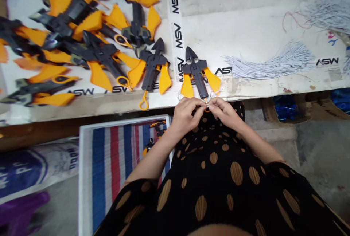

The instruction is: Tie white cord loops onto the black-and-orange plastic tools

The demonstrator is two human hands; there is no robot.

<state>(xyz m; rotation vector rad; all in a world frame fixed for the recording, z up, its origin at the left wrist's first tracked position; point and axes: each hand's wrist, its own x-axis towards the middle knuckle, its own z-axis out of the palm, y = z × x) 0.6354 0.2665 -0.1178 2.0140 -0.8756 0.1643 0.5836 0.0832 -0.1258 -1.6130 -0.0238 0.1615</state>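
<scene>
At the table's front edge lies a black toy with orange wings (195,70), its pointed tip facing away from me and its orange pull ring at the near end. My left hand (188,115) and my right hand (224,112) meet at that ring, fingertips pinched together. Between them is a thin white tie (207,105), partly hidden by the fingers. Just left of my hands lies a similar toy (153,65), its orange ring (143,102) hanging over the edge.
Several more black and orange toys (102,55) are heaped on the left of the table. A bundle of thin white ties (273,63) lies to the right, with another (328,17) behind. Below the table stands a white-rimmed container (82,177) with striped lining. A cardboard box (270,110) is at right.
</scene>
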